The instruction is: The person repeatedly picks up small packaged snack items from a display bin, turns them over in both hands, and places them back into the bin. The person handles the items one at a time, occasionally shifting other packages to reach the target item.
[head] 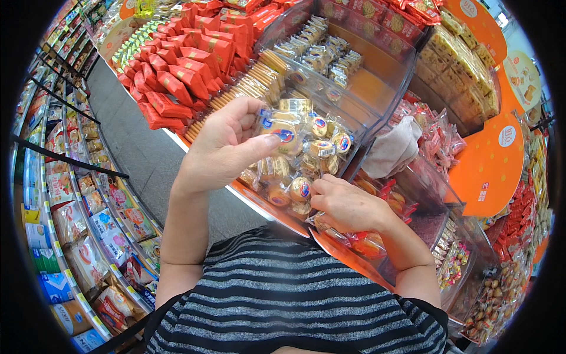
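Between thumb and fingers, my left hand [225, 144] holds a clear-wrapped round snack packet [283, 135] with a blue and red print, raised over the bin. Below it lies a heap of similar wrapped round snacks [319, 126], some with barcodes. My right hand [347, 203] reaches down to the near right edge of that heap, fingers curled. A gold-wrapped round snack [300, 188] is beside its fingertips. What those fingers grip, if anything, is hidden by the hand.
Stick biscuits [250, 86] and red packets [185, 66] are stacked left of the bin. Clear plastic dividers [376, 104] stand behind it. A pale cloth [393, 146] lies to the right, near an orange sign [491, 163]. Shelves of packaged goods [88, 230] line the left, across a grey floor [132, 115].
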Action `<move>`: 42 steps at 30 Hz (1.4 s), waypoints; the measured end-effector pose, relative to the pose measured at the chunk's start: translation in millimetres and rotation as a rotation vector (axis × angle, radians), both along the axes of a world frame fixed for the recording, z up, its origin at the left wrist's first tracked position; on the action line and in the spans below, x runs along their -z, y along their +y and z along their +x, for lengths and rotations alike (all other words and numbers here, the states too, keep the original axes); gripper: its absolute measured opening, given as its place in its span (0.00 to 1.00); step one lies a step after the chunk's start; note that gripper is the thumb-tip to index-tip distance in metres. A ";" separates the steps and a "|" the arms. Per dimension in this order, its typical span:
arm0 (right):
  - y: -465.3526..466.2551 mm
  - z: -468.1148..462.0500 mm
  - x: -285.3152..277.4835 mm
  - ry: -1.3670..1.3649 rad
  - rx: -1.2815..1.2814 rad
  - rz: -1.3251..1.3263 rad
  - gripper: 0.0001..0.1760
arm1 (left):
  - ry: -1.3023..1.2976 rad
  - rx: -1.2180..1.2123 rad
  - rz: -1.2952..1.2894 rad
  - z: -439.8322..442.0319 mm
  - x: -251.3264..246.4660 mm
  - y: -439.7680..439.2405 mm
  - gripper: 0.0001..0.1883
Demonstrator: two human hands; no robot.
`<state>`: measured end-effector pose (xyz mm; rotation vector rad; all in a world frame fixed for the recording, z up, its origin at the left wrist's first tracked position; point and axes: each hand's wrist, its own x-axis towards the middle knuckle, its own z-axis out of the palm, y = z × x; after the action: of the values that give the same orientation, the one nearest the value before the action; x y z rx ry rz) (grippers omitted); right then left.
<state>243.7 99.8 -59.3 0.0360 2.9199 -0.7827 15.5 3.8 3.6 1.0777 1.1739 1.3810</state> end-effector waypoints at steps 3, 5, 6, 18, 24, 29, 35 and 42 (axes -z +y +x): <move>8.2 2.0 -2.6 0.060 -0.052 -0.059 0.08 | -0.005 0.011 0.012 0.4 0.7 0.9 0.19; 17.4 4.9 -12.9 0.161 0.047 -0.254 0.07 | 0.003 0.012 0.011 0.0 1.3 -0.1 0.19; 20.4 5.8 -20.1 0.211 0.096 -0.351 0.06 | -0.005 0.010 0.018 0.2 1.9 -0.4 0.19; 11.3 6.4 -47.0 0.932 0.327 -0.005 0.08 | 0.004 -0.039 0.000 2.3 1.1 0.0 0.18; 6.1 2.3 -42.2 1.044 0.325 0.128 0.10 | -0.021 -0.075 0.004 1.5 -0.3 -0.4 0.19; 2.3 4.7 -51.3 1.058 0.326 0.151 0.10 | -0.007 -0.081 -0.013 0.3 -0.1 0.6 0.19; -1.0 4.2 -54.9 1.145 0.339 -0.016 0.15 | -0.030 -0.034 -0.011 -0.8 2.0 1.0 0.19; -2.4 -25.5 -52.4 1.095 0.255 -0.092 0.13 | -0.013 0.060 0.003 -6.4 8.4 -0.5 0.19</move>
<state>218.3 97.4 -6.9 -0.0485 3.9375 -1.2951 9.1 3.3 -4.8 1.0959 1.1215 1.3419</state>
